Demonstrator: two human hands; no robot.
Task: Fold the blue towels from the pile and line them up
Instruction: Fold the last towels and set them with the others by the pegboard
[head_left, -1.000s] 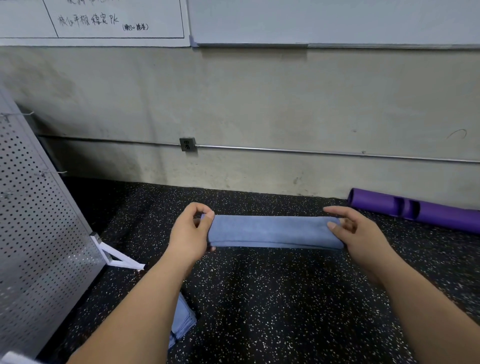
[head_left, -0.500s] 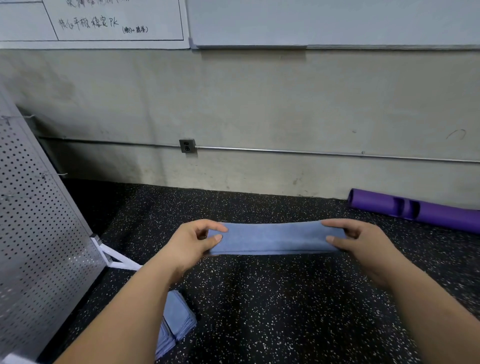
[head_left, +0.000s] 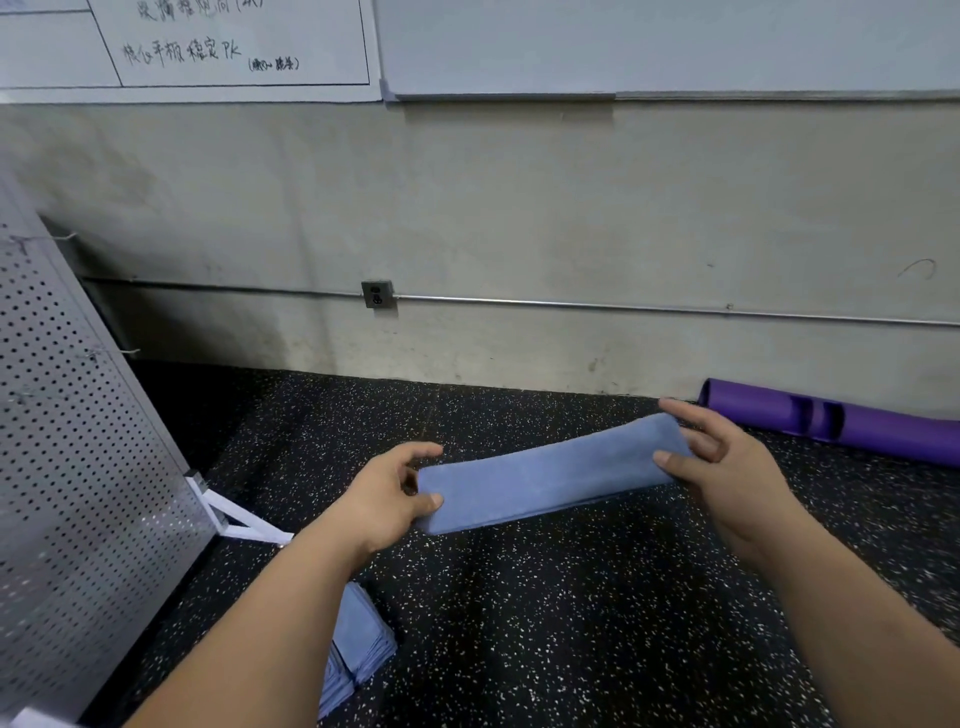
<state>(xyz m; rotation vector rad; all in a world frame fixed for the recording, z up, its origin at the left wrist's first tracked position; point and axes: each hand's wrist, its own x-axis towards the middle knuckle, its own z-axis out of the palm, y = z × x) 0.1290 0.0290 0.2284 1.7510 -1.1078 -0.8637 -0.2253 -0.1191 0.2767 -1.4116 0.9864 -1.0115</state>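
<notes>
Spreading wide, the black speckled floor (head_left: 519, 623) bears a perforated metal panel (head_left: 78, 467) at left and a purple roller (head_left: 857, 426) far right. In the middle a folded blue towel (head_left: 545, 467) slants, its right end farther. More blue towels (head_left: 358, 644) lie stacked near left. The left hand (head_left: 384, 499) pinches the slanted towel's left end and the right hand (head_left: 727, 462) grasps its right end.

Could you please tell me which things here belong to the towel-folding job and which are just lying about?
Part of the job:
folded blue towel, held at its ends by the left hand and the right hand
stack of blue towels, lower left

Just lying about:
purple tube, far right
perforated metal panel
whiteboard
wall socket
</notes>
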